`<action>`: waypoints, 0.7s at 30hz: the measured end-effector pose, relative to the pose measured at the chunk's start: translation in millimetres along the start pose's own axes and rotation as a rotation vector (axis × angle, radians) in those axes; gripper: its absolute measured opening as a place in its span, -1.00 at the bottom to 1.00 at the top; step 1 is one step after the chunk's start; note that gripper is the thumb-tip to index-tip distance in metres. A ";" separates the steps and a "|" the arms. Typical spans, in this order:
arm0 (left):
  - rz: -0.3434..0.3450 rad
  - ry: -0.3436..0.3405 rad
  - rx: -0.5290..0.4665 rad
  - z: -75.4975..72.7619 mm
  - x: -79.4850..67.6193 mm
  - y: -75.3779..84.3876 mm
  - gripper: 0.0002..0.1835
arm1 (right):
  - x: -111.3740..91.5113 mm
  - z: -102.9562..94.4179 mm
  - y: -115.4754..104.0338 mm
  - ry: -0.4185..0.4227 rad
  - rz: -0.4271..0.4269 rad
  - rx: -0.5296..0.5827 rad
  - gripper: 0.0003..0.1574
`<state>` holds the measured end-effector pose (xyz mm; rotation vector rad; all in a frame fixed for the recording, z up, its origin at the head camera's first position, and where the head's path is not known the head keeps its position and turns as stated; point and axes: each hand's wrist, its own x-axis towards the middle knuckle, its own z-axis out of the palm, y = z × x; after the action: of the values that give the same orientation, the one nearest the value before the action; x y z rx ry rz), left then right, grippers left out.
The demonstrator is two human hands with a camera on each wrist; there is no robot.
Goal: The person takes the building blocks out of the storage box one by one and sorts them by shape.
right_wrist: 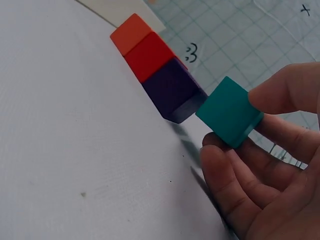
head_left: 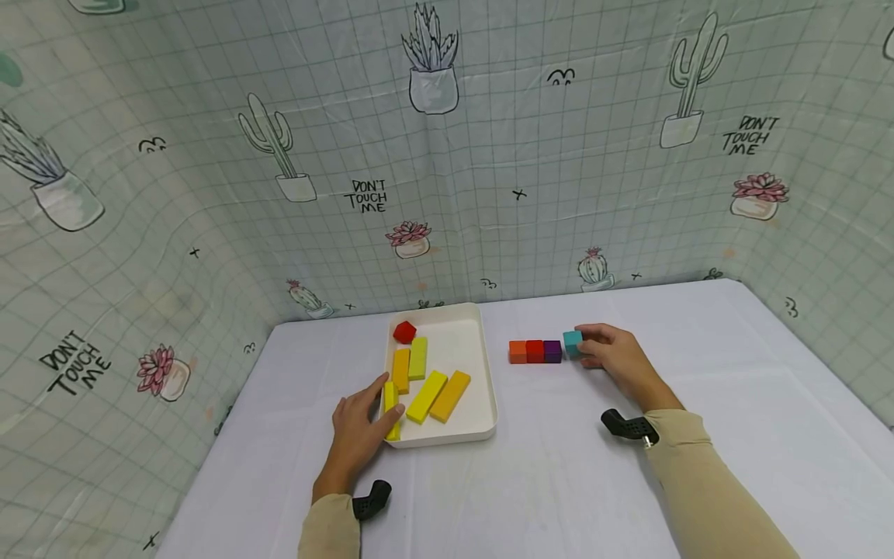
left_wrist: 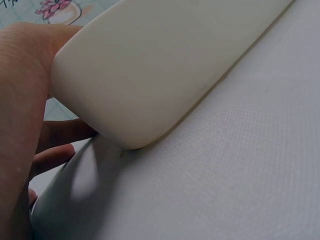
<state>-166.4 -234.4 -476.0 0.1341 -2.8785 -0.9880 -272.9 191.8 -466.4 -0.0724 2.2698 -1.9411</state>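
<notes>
My right hand [head_left: 618, 357] pinches a teal cube [right_wrist: 227, 112] between thumb and fingers, tilted just right of a short row. In that row an orange cube [head_left: 518, 352], a red cube [head_left: 535, 352] and a purple cube [head_left: 552, 352] stand side by side on the table. My left hand [head_left: 358, 425] grips the left side of a white tray [head_left: 482, 388], thumb over the rim and other fingers outside, as the left wrist view shows around the tray's corner. A yellow block [head_left: 391, 400] leans along the tray's left wall beside that thumb.
In the tray lie more yellow blocks [head_left: 427, 397], orange-yellow blocks [head_left: 450, 397] and a red block [head_left: 405, 332] in the far left corner. A white cloth covers the table [head_left: 559, 481]. A printed curtain [head_left: 489, 155] rises behind the far edge and at both sides.
</notes>
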 end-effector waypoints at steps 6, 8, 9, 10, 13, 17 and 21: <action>0.000 0.003 -0.008 -0.5 1.2 1.0 -0.23 | 0.9 1.8 2.3 0.004 0.022 -0.062 -0.39; 0.006 0.007 -0.007 -0.6 1.8 1.3 -0.24 | 1.2 2.6 2.8 0.008 0.023 -0.081 -0.39; 0.010 0.009 -0.006 -0.6 2.1 1.4 -0.24 | 1.5 2.9 3.1 0.011 0.019 -0.091 -0.40; 0.013 0.011 -0.005 -0.7 2.3 1.6 -0.24 | 1.8 3.4 3.3 0.014 0.012 -0.099 -0.41; 0.018 0.015 -0.007 -0.6 2.5 1.5 -0.25 | 2.3 4.3 4.5 0.023 -0.002 -0.138 -0.42; 0.008 0.012 -0.010 -0.2 1.4 0.4 -0.25 | 2.8 6.0 7.2 0.023 -0.008 -0.192 -0.41; 0.001 0.007 -0.005 -0.3 0.2 -0.4 -0.24 | 2.3 7.7 8.0 0.021 -0.014 -0.219 -0.42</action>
<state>-166.6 -234.9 -475.9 0.1353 -2.8690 -0.9918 -273.6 185.1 -475.7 -0.0939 2.4932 -1.6985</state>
